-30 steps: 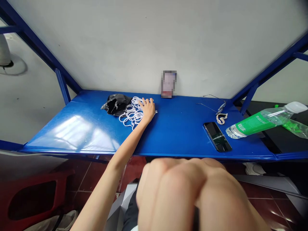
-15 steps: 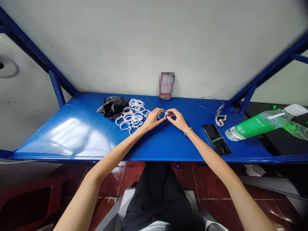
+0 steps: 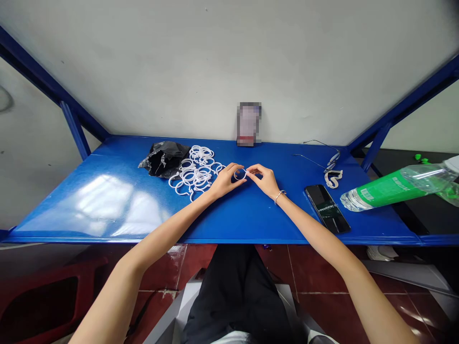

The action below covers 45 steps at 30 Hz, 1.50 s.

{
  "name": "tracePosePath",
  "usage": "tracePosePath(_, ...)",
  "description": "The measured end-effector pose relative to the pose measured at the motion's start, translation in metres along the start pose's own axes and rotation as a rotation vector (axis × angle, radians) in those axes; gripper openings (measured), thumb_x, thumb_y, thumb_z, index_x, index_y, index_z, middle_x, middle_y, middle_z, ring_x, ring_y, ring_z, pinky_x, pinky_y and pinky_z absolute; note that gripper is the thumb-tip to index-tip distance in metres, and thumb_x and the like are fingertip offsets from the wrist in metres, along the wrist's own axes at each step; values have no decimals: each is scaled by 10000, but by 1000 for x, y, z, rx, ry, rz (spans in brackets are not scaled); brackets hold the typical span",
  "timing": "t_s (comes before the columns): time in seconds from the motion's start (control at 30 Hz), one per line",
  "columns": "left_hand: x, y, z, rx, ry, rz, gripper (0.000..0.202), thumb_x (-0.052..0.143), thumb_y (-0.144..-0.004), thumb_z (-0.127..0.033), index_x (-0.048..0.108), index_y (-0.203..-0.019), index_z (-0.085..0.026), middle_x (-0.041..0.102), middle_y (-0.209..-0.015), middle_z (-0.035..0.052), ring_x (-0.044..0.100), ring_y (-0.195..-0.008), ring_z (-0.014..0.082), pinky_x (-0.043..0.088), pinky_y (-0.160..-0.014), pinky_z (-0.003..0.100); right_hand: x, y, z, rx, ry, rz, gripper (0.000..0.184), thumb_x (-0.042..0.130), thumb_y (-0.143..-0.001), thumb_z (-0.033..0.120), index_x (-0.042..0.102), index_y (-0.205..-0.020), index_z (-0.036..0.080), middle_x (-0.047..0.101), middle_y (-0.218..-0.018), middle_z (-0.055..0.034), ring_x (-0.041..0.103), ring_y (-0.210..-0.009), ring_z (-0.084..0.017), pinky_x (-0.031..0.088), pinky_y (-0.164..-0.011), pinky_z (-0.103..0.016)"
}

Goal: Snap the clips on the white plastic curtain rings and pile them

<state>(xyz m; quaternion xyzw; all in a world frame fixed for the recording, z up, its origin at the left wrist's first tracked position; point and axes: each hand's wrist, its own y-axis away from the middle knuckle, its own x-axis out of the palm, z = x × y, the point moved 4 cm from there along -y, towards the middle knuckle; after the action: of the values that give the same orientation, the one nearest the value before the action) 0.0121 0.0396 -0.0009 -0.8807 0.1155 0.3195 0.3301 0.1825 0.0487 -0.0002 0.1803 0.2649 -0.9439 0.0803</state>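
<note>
Between my hands, just above the blue tabletop, is a white plastic ring (image 3: pixel 245 175) that looks like a shower curtain ring. My left hand (image 3: pixel 225 181) is curled round its left side, thumb below and fingers above. At the ring's right side, my right hand (image 3: pixel 264 179) pinches the clasp end with thumb and fingertips; the clasp itself is mostly covered. A loose pile of similar white rings (image 3: pixel 201 176) lies to the left of my left hand, some with hooked open ends. Behind that pile sits a crumpled black plastic bag (image 3: pixel 172 152), its mouth facing left.
A phone (image 3: pixel 327 209) lies right of my right forearm, beside a green-labelled bottle (image 3: pixel 390 188) lying tilted. Glasses (image 3: pixel 333 161) and a white strap-like item (image 3: pixel 333 178) are behind them. A blurred upright panel (image 3: pixel 248 123) leans on the wall. The blue table (image 3: pixel 247 215) has a front edge near my lap.
The view has shifted slightly. My right fingers have closed in at the ring's clasp, and the ring has turned a little between my hands.
</note>
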Motion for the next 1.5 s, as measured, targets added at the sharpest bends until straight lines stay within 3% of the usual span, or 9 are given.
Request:
tracePosePath(0.5,-5,5,-17,119,-145,8,373,570,-939,-369,539,-1267,-194,624,-1205,106,667,-930,167,565,-754,279,-5,13,12,27,-25,-90,295,668,-862,499,652,-774,219,704,-777,-22,648,-696,-178,522,-682,-326)
tracePosePath(0.93,-7,6,-20,130,-216,-34,406,590,-924,-373,547,-1281,-184,634,-1216,121,637,-1128,226,559,-919,350,-6,16,22,-50,45,-101,310,627,-898,494,628,-757,217,682,-776,-22,611,-679,-172,498,-653,-321)
tracePosePath(1.33,-11,7,-26,208,-265,-96,374,575,-933,-377,577,-1250,-179,662,-1156,134,655,-1066,226,566,-899,362,-9,20,39,-172,125,-140,221,624,-927,379,629,-772,222,673,-757,-14,619,-685,-167,505,-663,-310)
tracePosePath(1.5,-14,10,-32,251,-218,-191,359,608,-907,-340,596,-1233,-188,671,-1121,120,665,-1037,212,575,-887,337,-9,23,44,-150,101,-170,210,646,-910,403,657,-797,227,703,-779,-22,647,-703,-177,533,-676,-328)
